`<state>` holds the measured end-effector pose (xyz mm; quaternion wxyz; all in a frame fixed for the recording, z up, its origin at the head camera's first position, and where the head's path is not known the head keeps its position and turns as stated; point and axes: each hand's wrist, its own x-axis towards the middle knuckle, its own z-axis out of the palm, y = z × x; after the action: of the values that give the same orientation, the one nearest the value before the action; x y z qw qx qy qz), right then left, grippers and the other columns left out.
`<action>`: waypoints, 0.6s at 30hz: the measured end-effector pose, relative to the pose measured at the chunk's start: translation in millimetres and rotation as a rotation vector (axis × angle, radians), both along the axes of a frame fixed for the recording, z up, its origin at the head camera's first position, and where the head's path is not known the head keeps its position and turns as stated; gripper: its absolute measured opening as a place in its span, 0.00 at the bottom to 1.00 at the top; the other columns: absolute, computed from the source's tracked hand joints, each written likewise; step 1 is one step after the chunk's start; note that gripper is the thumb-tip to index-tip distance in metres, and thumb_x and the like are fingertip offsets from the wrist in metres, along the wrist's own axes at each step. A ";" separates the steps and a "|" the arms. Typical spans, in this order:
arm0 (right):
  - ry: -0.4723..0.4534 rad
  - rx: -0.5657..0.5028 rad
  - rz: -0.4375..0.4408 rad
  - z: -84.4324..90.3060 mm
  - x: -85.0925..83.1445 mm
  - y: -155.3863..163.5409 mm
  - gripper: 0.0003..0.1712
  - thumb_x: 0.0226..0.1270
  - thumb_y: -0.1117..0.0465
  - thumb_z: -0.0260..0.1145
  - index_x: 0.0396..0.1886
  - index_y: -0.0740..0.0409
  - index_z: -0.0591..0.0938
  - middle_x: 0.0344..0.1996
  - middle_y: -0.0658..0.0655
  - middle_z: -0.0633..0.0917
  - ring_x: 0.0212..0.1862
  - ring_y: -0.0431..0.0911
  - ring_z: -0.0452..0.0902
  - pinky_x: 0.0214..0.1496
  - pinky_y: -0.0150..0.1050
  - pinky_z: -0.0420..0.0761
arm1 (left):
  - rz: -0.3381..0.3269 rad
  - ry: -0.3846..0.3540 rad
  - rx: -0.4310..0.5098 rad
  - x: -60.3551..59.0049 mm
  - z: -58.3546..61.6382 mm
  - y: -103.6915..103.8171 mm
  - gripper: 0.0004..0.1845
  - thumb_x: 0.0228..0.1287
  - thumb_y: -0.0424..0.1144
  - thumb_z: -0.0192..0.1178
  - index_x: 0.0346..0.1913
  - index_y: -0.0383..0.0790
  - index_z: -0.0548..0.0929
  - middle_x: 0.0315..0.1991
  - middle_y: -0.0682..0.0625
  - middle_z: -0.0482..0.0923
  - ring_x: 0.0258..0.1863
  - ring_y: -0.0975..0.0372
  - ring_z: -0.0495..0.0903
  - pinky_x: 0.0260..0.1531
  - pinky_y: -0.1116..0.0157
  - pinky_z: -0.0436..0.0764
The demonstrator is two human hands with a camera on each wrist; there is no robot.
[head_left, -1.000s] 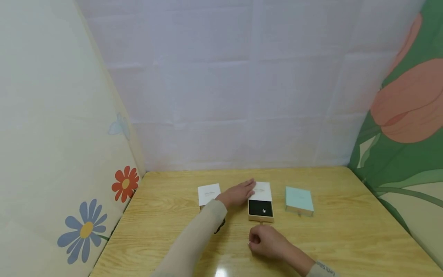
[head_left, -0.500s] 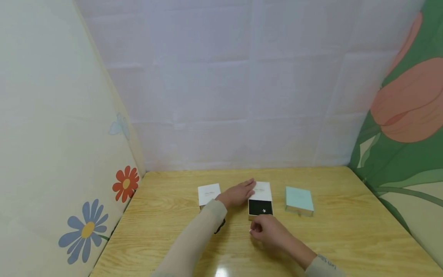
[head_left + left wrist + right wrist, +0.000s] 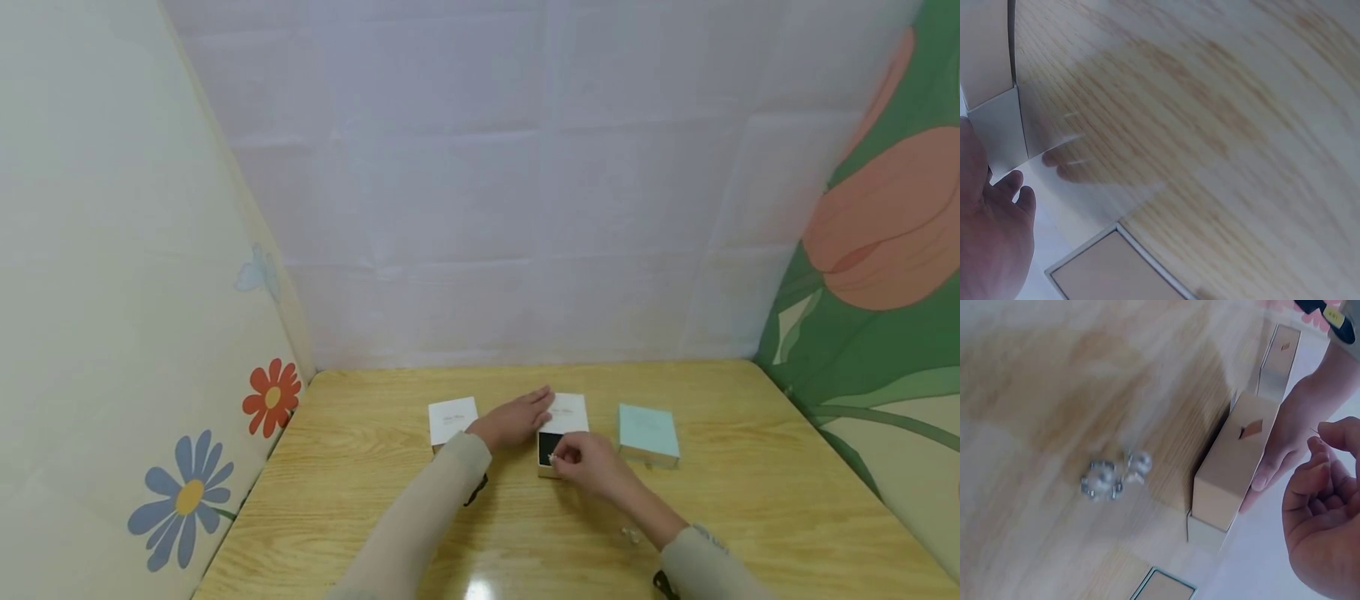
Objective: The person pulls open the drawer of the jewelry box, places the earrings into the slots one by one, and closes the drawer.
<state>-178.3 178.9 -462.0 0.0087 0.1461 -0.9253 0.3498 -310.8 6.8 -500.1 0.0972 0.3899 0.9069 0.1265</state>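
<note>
A: Pressing flat on the white lid of the middle box (image 3: 564,414), the left hand (image 3: 517,419) lies with straight fingers along the lid's left side and steadies it; nothing is curled into this hand.

B: And the right hand (image 3: 588,460)?

A: It hovers over the pulled-out drawer (image 3: 547,451) of that box, just in front of the lid, with thumb and forefinger drawn together. The right wrist view shows a hair-thin line at the fingertips (image 3: 1325,433), so they probably pinch something very fine, though the item is too small to identify.

B: Where do the other items lie relative to the middle box?

A: A second white box (image 3: 452,420) lies to its left, beyond the left hand; a pale green box (image 3: 648,433) lies to its right, apart from it. Small silvery pieces (image 3: 1113,475) rest on the wooden table (image 3: 750,500), near the box's front in the right wrist view.

B: How would this step be done well?

A: In my judgement, keep the left hand's flat pressure steady so the sleeve does not slide, bring the pinching fingertips straight down onto the dark pad, and keep the pinch light enough not to bend the fine piece.
</note>
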 end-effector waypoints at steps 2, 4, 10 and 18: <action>-0.007 -0.009 -0.016 0.3 -3.5 1.8 0.05 0.63 0.66 0.71 0.28 0.54 0.85 0.23 0.46 0.79 0.27 0.39 0.72 0.28 0.31 0.75 | 0.002 -0.002 0.004 0.6 -0.2 0.0 0.32 0.84 0.55 0.29 0.82 0.45 0.48 0.83 0.51 0.41 0.81 0.58 0.46 0.78 0.61 0.54; -0.015 -0.013 -0.034 0.1 -7.0 3.4 0.05 0.63 0.66 0.70 0.28 0.54 0.85 0.22 0.46 0.79 0.27 0.39 0.72 0.28 0.32 0.74 | -0.001 0.005 0.005 0.3 -0.9 0.1 0.32 0.84 0.55 0.29 0.82 0.45 0.48 0.83 0.51 0.42 0.81 0.59 0.46 0.78 0.61 0.54; -0.031 0.000 -0.078 -1.7 -16.6 4.3 0.05 0.63 0.67 0.70 0.28 0.54 0.85 0.21 0.47 0.79 0.26 0.40 0.72 0.27 0.32 0.74 | -0.007 0.021 0.007 -1.9 -0.6 -0.6 0.32 0.84 0.55 0.29 0.82 0.45 0.48 0.83 0.50 0.42 0.81 0.59 0.45 0.78 0.61 0.53; -0.015 0.075 -0.093 -6.9 -24.3 2.5 0.05 0.62 0.66 0.72 0.27 0.55 0.86 0.23 0.48 0.78 0.28 0.41 0.71 0.30 0.36 0.73 | -0.012 0.022 0.004 -6.5 -6.9 -1.3 0.32 0.84 0.56 0.28 0.83 0.46 0.47 0.83 0.52 0.41 0.81 0.60 0.44 0.78 0.61 0.53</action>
<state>-202.6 181.5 -468.9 0.0125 0.1007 -0.9436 0.3153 -317.3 5.5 -507.0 0.0870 0.3969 0.9054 0.1234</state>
